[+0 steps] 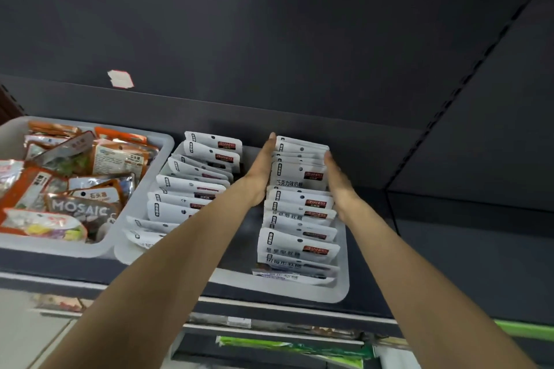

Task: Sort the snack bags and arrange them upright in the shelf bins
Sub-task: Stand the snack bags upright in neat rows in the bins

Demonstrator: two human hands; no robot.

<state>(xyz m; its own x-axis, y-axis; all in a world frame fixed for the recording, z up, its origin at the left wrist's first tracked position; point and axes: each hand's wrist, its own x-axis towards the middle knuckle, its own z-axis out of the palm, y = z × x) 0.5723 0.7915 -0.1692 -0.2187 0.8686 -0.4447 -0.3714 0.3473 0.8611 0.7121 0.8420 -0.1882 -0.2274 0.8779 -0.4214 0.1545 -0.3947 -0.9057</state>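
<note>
The dark shelf (419, 249) crosses the middle of the frame and carries three pale bins. The left bin (90, 249), at centre left, holds a loose jumble of orange snack bags (75, 177). The middle bin (132, 219) holds white bags (195, 171) in a slumped, fanned row. The right bin (343, 278), at centre, holds the row of white snack bags (299, 213) now being squared up.

To do this step well, I judge the palms should press evenly inward on both side edges, working along the row from back to front, so the bags line up and stand instead of leaning. Press gently, since thin pouches buckle.

Both forearms reach up from the lower corners of the frame. The left hand (260, 171) lies flat, fingers straight, against the left edge of the row near its back. The right hand (340, 183) mirrors it on the right edge, fingers extended. Neither grasps; both press with flat, released fingers.
</note>
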